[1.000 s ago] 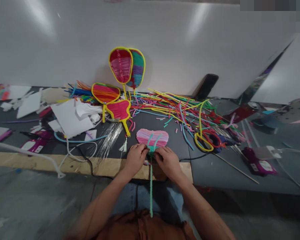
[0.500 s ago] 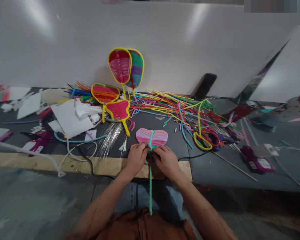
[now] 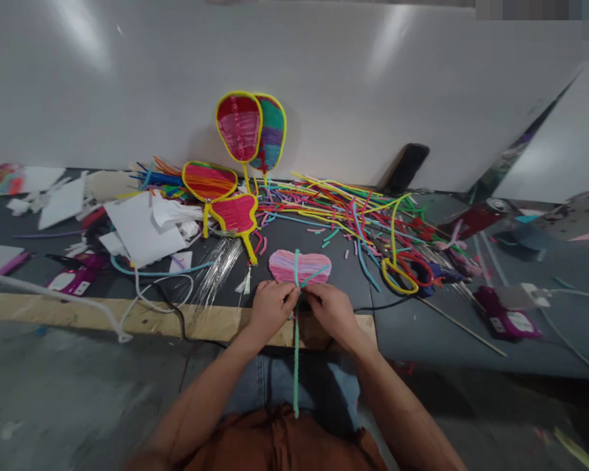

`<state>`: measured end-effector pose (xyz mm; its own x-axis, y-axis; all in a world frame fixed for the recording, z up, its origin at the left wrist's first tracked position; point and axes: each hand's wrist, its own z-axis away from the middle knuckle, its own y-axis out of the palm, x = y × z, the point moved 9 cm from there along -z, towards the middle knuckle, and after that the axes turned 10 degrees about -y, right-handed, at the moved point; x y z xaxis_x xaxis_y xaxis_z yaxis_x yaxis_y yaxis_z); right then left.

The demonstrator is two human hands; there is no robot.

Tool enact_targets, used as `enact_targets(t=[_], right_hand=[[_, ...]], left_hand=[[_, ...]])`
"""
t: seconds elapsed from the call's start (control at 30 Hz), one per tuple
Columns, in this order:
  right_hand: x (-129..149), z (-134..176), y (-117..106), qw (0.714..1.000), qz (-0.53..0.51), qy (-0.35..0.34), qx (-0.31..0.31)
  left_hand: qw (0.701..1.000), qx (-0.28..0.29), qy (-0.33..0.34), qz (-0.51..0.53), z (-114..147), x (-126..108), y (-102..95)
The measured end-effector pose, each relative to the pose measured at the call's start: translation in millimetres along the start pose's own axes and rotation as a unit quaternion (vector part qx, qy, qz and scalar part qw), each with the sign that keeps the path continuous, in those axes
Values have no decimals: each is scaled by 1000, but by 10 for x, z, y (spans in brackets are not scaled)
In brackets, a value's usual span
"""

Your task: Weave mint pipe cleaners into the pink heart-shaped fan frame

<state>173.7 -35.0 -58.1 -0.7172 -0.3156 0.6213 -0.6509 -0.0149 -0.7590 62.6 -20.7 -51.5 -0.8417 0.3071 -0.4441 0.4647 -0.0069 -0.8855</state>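
Your left hand (image 3: 273, 307), its grip pinched closed, has hold of the green strips (image 3: 297, 265); the pink-and-lilac panel (image 3: 311, 263) lies beneath them on the worktop (image 3: 353, 282); your right hand (image 3: 330, 309), grip likewise closed, pinches them too.

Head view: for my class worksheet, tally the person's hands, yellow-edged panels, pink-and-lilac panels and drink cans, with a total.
Hands (left hand, right hand): 2
Yellow-edged panels: 4
Pink-and-lilac panels: 1
Drink cans: 1
Total: 8
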Motion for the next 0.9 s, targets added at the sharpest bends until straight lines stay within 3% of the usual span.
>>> enact_targets(t=[0.07, 0.17, 0.23, 0.37, 0.5, 0.57, 0.7, 0.8, 0.9], right_hand=[[-79, -28, -14, 993, -112, 25, -27], [-162, -73, 66, 957, -279, 56, -50], [-210, -74, 132, 940, -327, 78, -55], [-299, 18, 49, 948, -287, 87, -108], [-285, 142, -176, 956, -219, 55, -186], [-282, 180, -202, 948, -235, 62, -206], [-317, 207, -71, 902, -355, 122, -212], [-328, 222, -10, 857, -425, 149, -249], [-323, 233, 4, 816, -472, 146, -301]], left_hand=[[1000, 3, -2, 12, -12, 5, 2], [999, 7, -7, 34, -27, 7, -1], [999, 7, -15, 43, -30, 18, -8], [994, -19, -65, 86, -33, 132, -82], [983, -79, -99, 135, -41, 259, -203], [977, -115, -101, 148, -41, 291, -261], [961, -183, -117, 174, 3, 366, -336], [951, -179, -137, 213, 30, 424, -284], [915, -184, -172, 316, 72, 495, -240]])
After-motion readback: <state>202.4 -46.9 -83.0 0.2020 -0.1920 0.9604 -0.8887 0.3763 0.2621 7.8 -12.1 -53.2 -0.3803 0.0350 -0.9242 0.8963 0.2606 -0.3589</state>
